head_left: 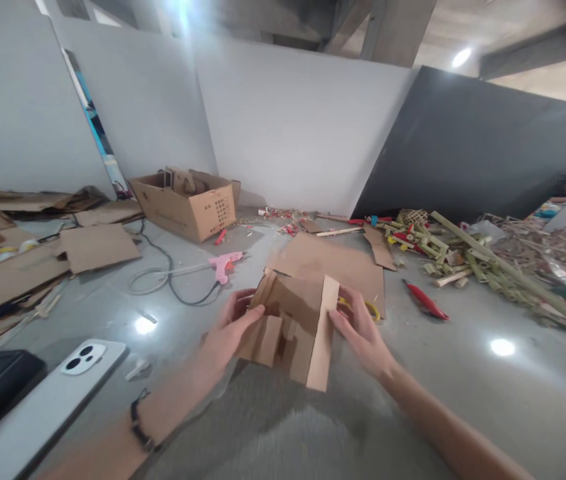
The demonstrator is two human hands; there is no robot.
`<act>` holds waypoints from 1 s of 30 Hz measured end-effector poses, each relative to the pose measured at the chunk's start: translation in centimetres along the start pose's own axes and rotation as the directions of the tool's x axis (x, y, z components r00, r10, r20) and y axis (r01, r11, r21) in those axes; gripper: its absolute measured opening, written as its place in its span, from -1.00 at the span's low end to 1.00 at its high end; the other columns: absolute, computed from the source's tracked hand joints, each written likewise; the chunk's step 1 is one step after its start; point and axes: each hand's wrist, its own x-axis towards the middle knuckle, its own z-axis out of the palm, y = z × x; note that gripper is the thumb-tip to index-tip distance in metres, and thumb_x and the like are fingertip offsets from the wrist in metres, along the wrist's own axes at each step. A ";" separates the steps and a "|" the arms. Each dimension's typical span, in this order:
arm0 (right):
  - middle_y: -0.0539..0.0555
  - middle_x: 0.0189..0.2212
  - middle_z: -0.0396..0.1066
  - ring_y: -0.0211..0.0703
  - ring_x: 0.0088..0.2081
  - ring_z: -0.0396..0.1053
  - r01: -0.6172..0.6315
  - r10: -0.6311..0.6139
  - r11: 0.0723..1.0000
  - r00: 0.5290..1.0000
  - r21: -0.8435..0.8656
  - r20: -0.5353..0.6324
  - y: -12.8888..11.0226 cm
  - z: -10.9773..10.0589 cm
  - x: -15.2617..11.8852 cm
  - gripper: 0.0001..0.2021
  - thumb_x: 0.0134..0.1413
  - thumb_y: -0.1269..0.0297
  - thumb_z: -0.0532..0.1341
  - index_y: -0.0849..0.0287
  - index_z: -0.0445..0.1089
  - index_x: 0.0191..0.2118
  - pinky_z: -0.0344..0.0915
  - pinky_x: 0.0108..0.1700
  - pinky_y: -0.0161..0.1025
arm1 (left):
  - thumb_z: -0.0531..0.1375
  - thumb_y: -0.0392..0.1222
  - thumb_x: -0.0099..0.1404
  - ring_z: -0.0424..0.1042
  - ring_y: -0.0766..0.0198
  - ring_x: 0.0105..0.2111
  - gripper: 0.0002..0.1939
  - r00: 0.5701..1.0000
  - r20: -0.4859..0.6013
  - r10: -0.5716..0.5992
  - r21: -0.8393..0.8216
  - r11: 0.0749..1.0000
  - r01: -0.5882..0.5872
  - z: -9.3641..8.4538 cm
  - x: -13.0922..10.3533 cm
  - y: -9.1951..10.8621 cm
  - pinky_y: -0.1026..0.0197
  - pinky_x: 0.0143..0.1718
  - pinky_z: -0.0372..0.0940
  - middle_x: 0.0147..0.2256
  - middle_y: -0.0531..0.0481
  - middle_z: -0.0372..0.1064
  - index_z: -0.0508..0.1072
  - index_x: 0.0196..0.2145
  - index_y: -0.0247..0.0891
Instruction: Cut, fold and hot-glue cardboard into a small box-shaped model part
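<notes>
Both hands hold a folded cardboard piece (300, 303) above the grey surface, near the middle of the view. My left hand (235, 327) grips its left edge, thumb on the front face and fingers mostly behind. On the right edge, beside a paler strip, my right hand (363, 333) pinches the board with its thumb in front and the fingers behind. A smaller cardboard flap stands out from the lower left of the piece. Behind it lies a larger flat cardboard sheet (353, 267), and yellow scissor-like handles (373, 310) show beside my right hand.
A pink glue gun (223, 267) with its cord lies left of centre, before an open cardboard box (187, 207). A white phone (47, 413) is at the lower left. Cardboard scraps (97, 247) lie left; a red knife (427, 300) and green sticks (493, 267) lie right.
</notes>
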 end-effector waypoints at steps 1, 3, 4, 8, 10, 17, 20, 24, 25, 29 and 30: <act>0.24 0.31 0.22 0.04 0.25 0.30 -0.008 0.008 1.000 1.000 0.025 0.019 0.2 0.7 -0.3 -0.46 0.33 -0.12 0.13 0.02 0.13 0.28 0.32 0.23 0.02 | 0.25 0.06 0.29 0.48 -0.04 0.06 -0.53 1.000 -0.007 -0.009 -0.031 0.999 0.009 0.2 -0.2 -0.1 -0.03 -0.01 0.41 0.12 -0.17 0.42 0.31 0.09 -0.13; 0.21 0.32 0.22 0.07 0.29 0.25 -0.105 0.095 0.985 0.993 0.140 0.075 0.4 1.9 -1.2 -0.42 0.32 -0.13 0.15 0.03 0.15 0.32 0.29 0.26 0.03 | 0.25 0.03 0.28 0.46 -0.06 0.08 -0.51 1.000 0.016 -0.012 -0.070 0.997 0.013 0.7 -0.5 -0.3 -0.04 0.04 0.39 0.13 -0.17 0.42 0.29 0.11 -0.13; 0.17 0.33 0.22 0.09 0.31 0.22 -0.176 0.157 0.963 0.982 0.202 0.110 0.5 2.3 -1.6 -0.38 0.30 -0.14 0.17 0.01 0.14 0.34 0.27 0.28 0.04 | 0.26 0.01 0.28 0.45 -0.07 0.10 -0.49 0.999 0.044 -0.016 -0.090 0.996 0.020 0.9 -0.7 -0.4 -0.06 0.07 0.37 0.14 -0.17 0.41 0.29 0.12 -0.13; 0.08 0.35 0.21 0.08 0.38 0.11 -0.300 0.256 0.909 0.949 0.289 0.182 0.4 2.7 -2.9 -0.30 0.23 -0.20 0.21 -0.04 0.14 0.38 0.13 0.38 0.03 | 0.27 0.05 0.31 0.37 -0.15 0.20 -0.40 0.975 0.215 -0.048 -0.135 0.988 0.078 1.3 -1.3 -0.8 -0.11 0.15 0.31 0.23 -0.19 0.34 0.22 0.22 -0.10; 0.06 0.36 0.19 0.07 0.40 0.07 -0.309 0.265 0.905 0.947 0.293 0.181 0.3 2.4 -3.2 -0.29 0.24 -0.21 0.21 -0.04 0.13 0.39 0.08 0.40 0.02 | 0.23 0.11 0.34 0.32 -0.16 0.24 -0.36 0.954 0.292 -0.065 -0.138 0.984 0.109 1.5 -1.5 -1.0 -0.13 0.20 0.27 0.26 -0.20 0.31 0.16 0.27 -0.11; 0.10 0.39 0.13 0.11 0.40 0.05 -0.325 0.279 0.901 0.942 0.288 0.188 0.4 1.6 -3.7 -0.23 0.21 -0.24 0.21 -0.02 0.09 0.41 0.05 0.40 0.06 | 0.28 0.05 0.33 0.13 -0.07 0.35 -0.09 0.967 0.226 0.121 -0.020 0.993 -0.120 1.7 -1.9 -2.0 -0.10 0.28 0.18 0.41 -0.12 0.01 -0.20 0.41 0.09; 0.10 0.41 0.10 0.11 0.39 0.07 -0.316 0.250 0.912 0.934 0.263 0.255 0.2 1.6 -4.2 -0.23 0.23 -0.21 0.22 0.00 0.06 0.42 0.05 0.39 0.06 | 0.27 0.02 0.34 0.04 -0.05 0.37 -0.30 0.943 0.154 0.296 0.169 0.932 -0.320 0.8 -1.7 -1.6 -0.06 0.31 0.09 0.39 -0.08 0.00 0.08 0.33 0.06; 0.10 0.33 0.23 0.10 0.34 0.16 -0.298 0.190 0.920 0.907 0.256 0.375 -0.1 1.4 -4.6 -0.32 0.28 -0.12 0.21 0.00 0.11 0.40 0.10 0.36 0.06 | 0.26 0.02 0.34 0.38 0.04 0.03 -0.75 0.874 0.302 0.381 0.259 0.850 -0.459 -0.8 -0.9 -0.2 0.06 0.10 0.23 -0.04 -0.11 0.43 0.44 -0.33 -0.22; 0.10 0.31 0.26 0.11 0.33 0.19 -0.301 0.184 0.918 0.899 0.257 0.398 -0.1 1.3 -4.7 -0.34 0.29 -0.08 0.22 0.00 0.11 0.40 0.12 0.35 0.07 | 0.25 0.03 0.35 0.41 0.09 -0.08 -0.71 0.867 0.351 0.355 0.245 0.859 -0.450 -1.0 -0.7 0.2 0.10 0.02 0.26 -0.16 -0.08 0.45 0.41 -0.40 -0.23; 0.10 0.29 0.29 0.09 0.26 0.28 -0.296 0.156 0.924 0.870 0.242 0.468 -0.3 0.7 -4.3 -0.37 0.32 0.01 0.23 -0.02 0.11 0.40 0.24 0.26 0.05 | 0.26 0.03 0.32 0.42 0.16 -0.23 -0.75 0.887 0.432 0.164 0.291 0.906 -0.309 -1.5 -0.3 0.5 0.18 -0.16 0.30 -0.24 -0.02 0.49 0.51 -0.22 -0.21; 0.11 0.29 0.30 0.09 0.24 0.31 -0.277 0.143 0.934 0.868 0.225 0.475 -0.4 0.6 -4.1 -0.38 0.32 0.02 0.23 -0.01 0.12 0.40 0.26 0.24 0.04 | 0.27 0.03 0.31 0.43 0.16 -0.22 -0.73 0.890 0.441 0.116 0.299 0.916 -0.268 -1.5 -0.3 0.4 0.19 -0.17 0.31 -0.22 -0.02 0.51 0.52 -0.16 -0.20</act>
